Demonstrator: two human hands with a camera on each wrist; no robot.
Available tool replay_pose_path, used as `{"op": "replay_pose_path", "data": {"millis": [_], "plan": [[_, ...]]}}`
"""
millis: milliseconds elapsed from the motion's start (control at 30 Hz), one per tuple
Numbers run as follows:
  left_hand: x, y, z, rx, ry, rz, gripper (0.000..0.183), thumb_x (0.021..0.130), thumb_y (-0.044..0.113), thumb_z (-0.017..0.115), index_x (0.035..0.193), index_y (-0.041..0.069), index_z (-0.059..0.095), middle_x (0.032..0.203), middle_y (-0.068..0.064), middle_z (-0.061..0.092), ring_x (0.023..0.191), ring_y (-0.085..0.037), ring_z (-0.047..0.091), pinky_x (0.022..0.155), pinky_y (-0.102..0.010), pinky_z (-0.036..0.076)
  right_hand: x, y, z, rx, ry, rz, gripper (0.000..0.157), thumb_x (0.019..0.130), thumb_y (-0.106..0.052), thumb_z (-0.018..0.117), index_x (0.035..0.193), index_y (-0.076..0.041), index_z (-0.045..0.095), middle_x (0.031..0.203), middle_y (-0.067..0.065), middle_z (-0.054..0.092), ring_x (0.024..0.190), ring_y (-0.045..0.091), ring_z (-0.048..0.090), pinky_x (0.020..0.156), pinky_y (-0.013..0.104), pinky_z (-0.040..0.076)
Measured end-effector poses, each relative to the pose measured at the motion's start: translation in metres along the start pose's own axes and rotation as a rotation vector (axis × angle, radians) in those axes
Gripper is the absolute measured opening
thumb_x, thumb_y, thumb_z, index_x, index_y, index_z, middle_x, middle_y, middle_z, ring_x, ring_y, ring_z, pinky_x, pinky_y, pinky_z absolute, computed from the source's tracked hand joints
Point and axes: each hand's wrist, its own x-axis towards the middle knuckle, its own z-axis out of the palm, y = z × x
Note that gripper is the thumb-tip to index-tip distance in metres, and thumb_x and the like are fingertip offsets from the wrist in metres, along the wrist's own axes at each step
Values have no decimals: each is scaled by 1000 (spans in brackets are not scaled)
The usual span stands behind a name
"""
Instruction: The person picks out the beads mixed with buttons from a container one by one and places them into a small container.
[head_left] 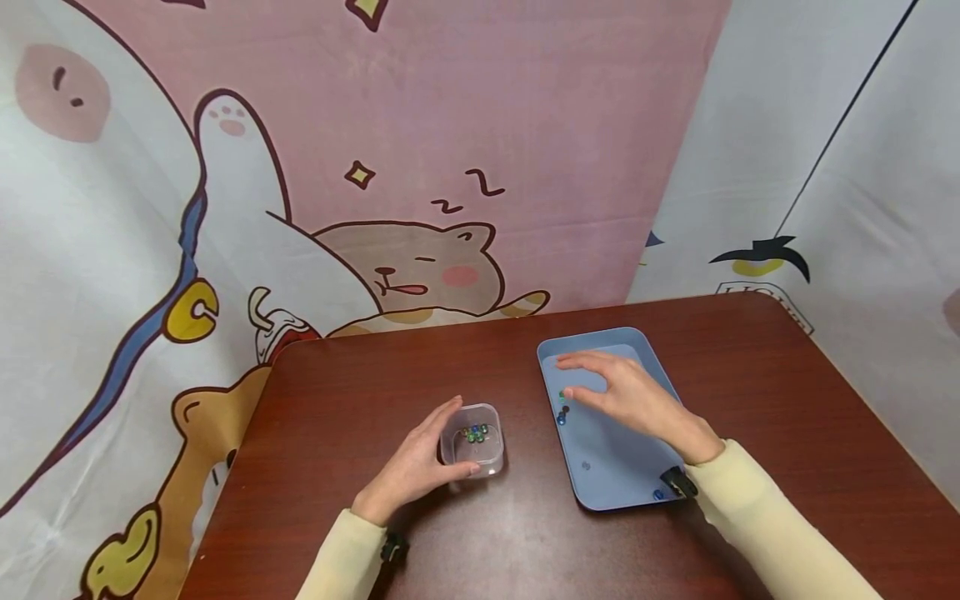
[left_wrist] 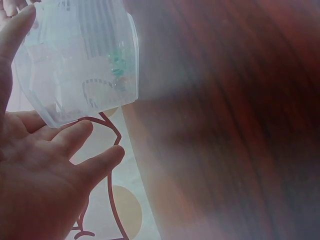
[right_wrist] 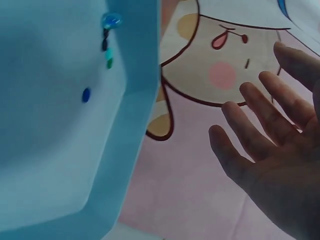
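Note:
A small clear plastic box [head_left: 491,454] stands on the table with several glass marbles [head_left: 475,433] inside. My left hand [head_left: 416,458] holds this box from the left, its thumb along the near side and a finger at the far left corner. In the left wrist view, the box [left_wrist: 65,60] sits between the thumb and the spread fingers. Over the far part of a blue tray [head_left: 615,492] hovers my right hand [head_left: 637,400], fingers apart with nothing between them. Beneath and beside it in the tray lie several loose marbles, including a blue marble [head_left: 561,419] and a green marble [head_left: 562,395].
Near the tray's front edge lie another blue marble [head_left: 658,494] and a clear marble [head_left: 586,466]. The brown table [head_left: 360,375] ends at a cartoon-printed cloth [head_left: 570,167] behind it. A dark wrist strap [head_left: 678,482] hangs low over the tray's near right corner.

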Motion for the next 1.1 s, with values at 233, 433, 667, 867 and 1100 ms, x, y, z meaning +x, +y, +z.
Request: {"op": "replay_pose_path", "data": {"millis": [233, 433, 667, 867, 1100], "plan": [[0, -1, 0, 0, 8, 10, 104, 79, 49, 89, 161, 9, 37, 164, -9, 38, 143, -32, 45, 113, -55, 40, 3, 13, 4, -41, -53, 13, 38, 96, -23, 77, 132, -11, 71, 137, 6, 67, 131, 30, 58, 105, 55, 47], [0, -1, -1, 9, 5, 9, 104, 79, 48, 89, 161, 8, 37, 164, -9, 37, 145, -31, 44, 114, -55, 39, 5, 23, 10, -84, -95, 2, 38, 94, -18, 78, 130, -6, 71, 133, 7, 68, 130, 31, 59, 105, 53, 48], [0, 0, -1, 10, -3, 7, 105, 80, 50, 88, 161, 8, 36, 165, -10, 36, 144, -33, 44, 112, -57, 40, 5, 34, 18, -133, -138, -15, 36, 93, -20, 79, 126, -7, 73, 130, 5, 69, 125, 29, 62, 102, 51, 50], [0, 1, -1, 7, -14, -9, 105, 80, 49, 88, 162, 10, 35, 165, -9, 36, 145, -32, 43, 114, -55, 39, 4, 40, 23, -141, -154, -24, 34, 93, -18, 80, 125, -8, 74, 126, 4, 70, 121, 27, 64, 99, 50, 52], [0, 2, -1, 11, -14, -7, 105, 81, 49, 88, 162, 9, 34, 165, -10, 35, 144, -32, 43, 114, -55, 39, 2, 44, 30, -148, -179, -24, 31, 91, -15, 81, 121, -9, 75, 122, 2, 71, 117, 26, 65, 96, 49, 53]]}}
